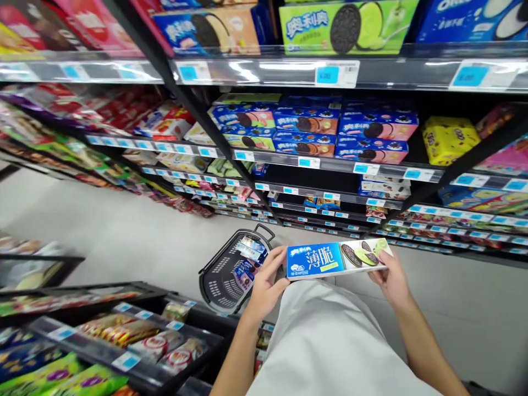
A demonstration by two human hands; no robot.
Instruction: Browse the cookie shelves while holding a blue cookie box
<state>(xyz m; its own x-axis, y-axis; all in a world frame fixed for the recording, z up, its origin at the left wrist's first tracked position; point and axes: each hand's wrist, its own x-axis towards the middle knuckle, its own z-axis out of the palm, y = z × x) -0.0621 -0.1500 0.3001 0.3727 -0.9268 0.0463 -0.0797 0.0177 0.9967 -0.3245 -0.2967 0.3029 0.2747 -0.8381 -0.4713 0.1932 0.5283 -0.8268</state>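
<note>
A long blue-and-white cookie box (pixel 315 260), printed with dark sandwich cookies and green cream, is held level in front of my body. My left hand (pixel 268 280) grips its left end, thumb near the lower edge and fingers behind. At the other end my right hand (pixel 391 278) pinches the box, thumb on the printed face and fingers underneath. Down on the floor, left of my left hand, stands a dark shopping basket (pixel 231 272) with its handle raised. Inside the basket lie some packages (pixel 249 261), blue ones among them.
Ahead rises a tall shelf rack (pixel 264 71) stocked with cookie boxes, including stacked blue boxes (pixel 307 118) and a yellow pack (pixel 449 137). A lower display (pixel 94 346) of bagged snacks stands close at my left. Grey floor (pixel 124 220) runs between them.
</note>
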